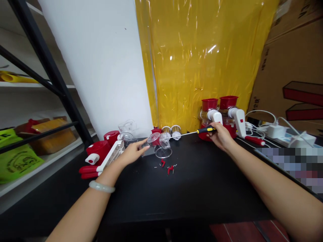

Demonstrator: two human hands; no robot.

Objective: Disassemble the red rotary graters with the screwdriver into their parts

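Note:
My left hand (135, 153) is closed around one end of a see-through plastic housing (164, 153), which lies on its side on the black table. In my right hand (222, 136) is a screwdriver (205, 130) with a black and yellow handle, held nearly level. Its long shaft points left and the tip reaches the housing; whether it sits on a screw I cannot tell. In front of the housing lie two small red plastic pieces (171, 169) and several loose screws (155, 167).
Red bases (98, 151) and white cranks (112, 156) with red handles lie at left by another see-through housing (127, 127). Two grater drums (176, 131) stand behind. Two assembled red-and-white rotary graters (228, 101), white cables (267, 116) and a blurred-out panel (292, 168) are at right.

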